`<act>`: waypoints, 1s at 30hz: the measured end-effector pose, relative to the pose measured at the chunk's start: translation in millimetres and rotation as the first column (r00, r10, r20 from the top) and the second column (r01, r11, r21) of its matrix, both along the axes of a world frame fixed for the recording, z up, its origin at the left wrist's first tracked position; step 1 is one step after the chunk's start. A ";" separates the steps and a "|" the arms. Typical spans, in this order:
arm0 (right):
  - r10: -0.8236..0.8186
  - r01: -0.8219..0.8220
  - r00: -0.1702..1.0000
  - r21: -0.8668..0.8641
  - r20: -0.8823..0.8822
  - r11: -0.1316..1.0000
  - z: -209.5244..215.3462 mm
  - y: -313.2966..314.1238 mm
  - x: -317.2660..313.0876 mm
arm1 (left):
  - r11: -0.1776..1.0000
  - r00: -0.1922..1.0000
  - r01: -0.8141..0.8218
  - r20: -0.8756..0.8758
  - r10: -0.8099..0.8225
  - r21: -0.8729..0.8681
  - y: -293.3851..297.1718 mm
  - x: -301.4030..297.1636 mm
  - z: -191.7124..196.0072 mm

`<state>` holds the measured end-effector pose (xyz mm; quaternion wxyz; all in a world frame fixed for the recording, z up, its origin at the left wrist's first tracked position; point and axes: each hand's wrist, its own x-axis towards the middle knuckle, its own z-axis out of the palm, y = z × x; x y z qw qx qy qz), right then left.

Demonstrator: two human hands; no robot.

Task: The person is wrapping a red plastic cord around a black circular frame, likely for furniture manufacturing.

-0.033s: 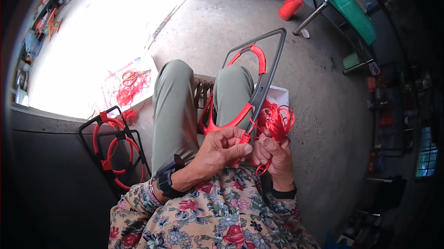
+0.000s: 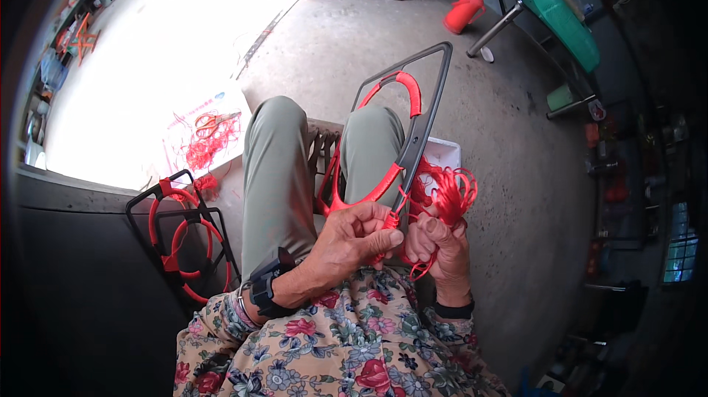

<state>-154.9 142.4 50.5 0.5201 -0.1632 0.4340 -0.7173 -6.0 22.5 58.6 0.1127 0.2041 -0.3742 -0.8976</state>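
A black metal frame (image 2: 417, 139) with a ring part-wrapped in red cord (image 2: 378, 189) leans across my right knee, its near end in front of my lap. My left hand (image 2: 352, 238) is closed in a pinch, thumb and forefinger on the red-wrapped near part of the frame. Just to its right, my right hand (image 2: 442, 253) is a fist around a looped bundle of red cord (image 2: 456, 194). Loops of the bundle stick out above the fist, and a loose strand hangs below. Strands run between the two hands; my fingers hide exactly where they meet the frame.
Two similar frames with red rings (image 2: 184, 231) lean at my left. Beyond them, orange-handled scissors (image 2: 209, 125) lie among red cord scraps on a pale surface. A white box (image 2: 445, 152) sits past my right hand. A red thermos (image 2: 464, 11) stands near a green-topped stool (image 2: 560, 17).
My right hand and the cord bundle have shifted slightly to the right, and the loops have spread a little. The frame has tipped slightly left at its far end. My left hand is nearly still.
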 end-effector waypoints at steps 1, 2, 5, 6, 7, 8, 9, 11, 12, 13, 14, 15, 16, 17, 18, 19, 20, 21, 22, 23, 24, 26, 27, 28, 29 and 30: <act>-0.049 0.048 0.999 -0.036 -0.023 0.998 -1.0 -0.2 -1.5 | 1.000 0.999 -0.026 0.025 0.026 0.015 0.1 0.7 5.0; -0.094 0.090 0.995 -0.073 -0.042 0.993 -2.1 0.1 -1.4 | 0.998 0.997 -0.058 0.053 0.056 0.030 1.3 2.3 8.2; -0.079 0.062 0.990 -0.142 -0.114 0.988 6.7 1.7 3.6 | 0.997 0.998 -0.052 0.022 0.051 0.058 9.7 6.7 5.0; -0.046 0.020 0.991 -0.198 -0.126 0.980 9.8 3.7 6.2 | 0.996 0.999 -0.042 0.011 0.042 0.074 11.8 7.3 2.9; -0.038 0.021 0.990 -0.125 -0.136 0.992 14.6 5.6 9.4 | 0.995 0.999 -0.044 0.002 0.044 0.095 11.9 5.7 3.0; -0.039 0.021 0.990 -0.129 -0.137 0.991 13.0 5.3 9.7 | 0.995 0.999 -0.044 0.000 0.044 0.091 10.3 4.0 1.1; -0.027 0.010 0.986 -0.101 -0.166 0.995 10.3 4.6 10.0 | 0.996 0.999 -0.045 0.001 0.045 0.076 8.6 1.8 -1.4; -0.035 0.028 0.984 -0.046 -0.177 0.999 13.0 3.0 12.6 | 0.998 0.999 -0.034 -0.003 0.034 0.056 5.4 -2.8 1.4; -0.048 0.039 0.982 -0.050 -0.181 0.998 13.3 3.9 13.2 | 0.994 0.999 -0.052 0.019 0.051 0.101 3.7 -4.7 7.0; -0.064 0.056 0.981 -0.046 -0.184 0.997 13.4 5.7 13.8 | 0.987 0.997 -0.069 0.042 0.064 0.145 2.5 -6.8 10.5; -0.074 0.068 0.980 -0.041 -0.186 0.997 14.0 6.0 13.9 | 0.988 0.998 -0.060 0.036 0.055 0.142 2.1 -8.3 9.0; -0.085 0.078 0.978 -0.047 -0.189 0.996 15.5 5.1 13.5 | 0.986 0.998 -0.051 0.041 0.045 0.158 1.8 -9.4 4.9; -0.095 0.087 0.977 -0.049 -0.193 0.995 16.4 5.3 12.6 | 0.984 0.998 -0.042 0.046 0.034 0.174 0.8 -10.4 1.6; -0.107 0.096 0.975 -0.062 -0.195 0.993 17.1 6.0 12.8 | 0.984 1.000 -0.003 0.030 -0.002 0.178 -1.2 -9.9 0.7; -0.117 0.105 0.974 -0.074 -0.195 0.992 17.5 7.0 12.6 | 0.984 1.000 0.008 0.028 -0.013 0.176 -1.5 -12.3 0.7; -0.114 0.101 0.977 -0.078 -0.181 0.992 16.7 10.3 13.4 | 0.980 1.000 0.024 0.014 -0.027 0.199 -1.8 -14.6 0.6; -0.119 0.107 0.976 -0.077 -0.182 0.991 16.4 13.3 14.4 | 0.974 0.999 0.038 0.001 -0.039 0.223 -2.2 -16.0 0.5; -0.107 0.101 0.970 -0.039 -0.217 0.994 15.9 16.1 15.4 | 0.973 0.999 0.042 0.001 -0.044 0.226 -2.9 -17.8 2.5; -0.092 0.095 0.964 0.000 -0.250 0.995 15.5 18.7 16.3 | 0.972 1.000 0.028 0.004 -0.030 0.234 -3.7 -20.0 5.9; -0.102 0.111 0.969 0.027 -0.227 0.994 20.3 20.4 18.6 | 0.970 1.000 0.010 0.007 -0.012 0.244 -4.7 -21.0 8.1; -0.100 0.110 0.969 0.033 -0.227 0.993 21.2 25.9 17.1 | 0.968 1.000 0.010 0.008 -0.012 0.250 -6.0 -20.8 6.5; -0.064 0.058 0.996 -0.094 -0.061 0.994 24.4 41.7 6.4 | 0.968 1.000 0.011 0.006 -0.013 0.252 -7.7 -20.5 -0.6; -0.096 0.089 0.990 -0.075 -0.102 0.993 23.1 44.9 1.1 | 0.966 1.000 0.010 0.006 -0.012 0.258 -6.2 -19.9 -3.4; -0.122 0.114 0.990 -0.104 -0.069 0.988 20.8 46.2 -3.0 | 0.969 1.000 0.014 0.015 -0.019 0.246 -3.5 -18.6 -6.2; -0.170 0.166 0.984 -0.073 -0.053 0.984 19.9 43.9 -5.7 | 0.973 0.999 0.014 0.026 -0.020 0.232 -2.8 -17.9 -10.2; -0.216 0.214 0.976 -0.041 -0.038 0.976 19.1 41.4 -8.2 | 0.972 1.000 0.004 0.027 -0.011 0.235 -3.3 -18.3 -15.0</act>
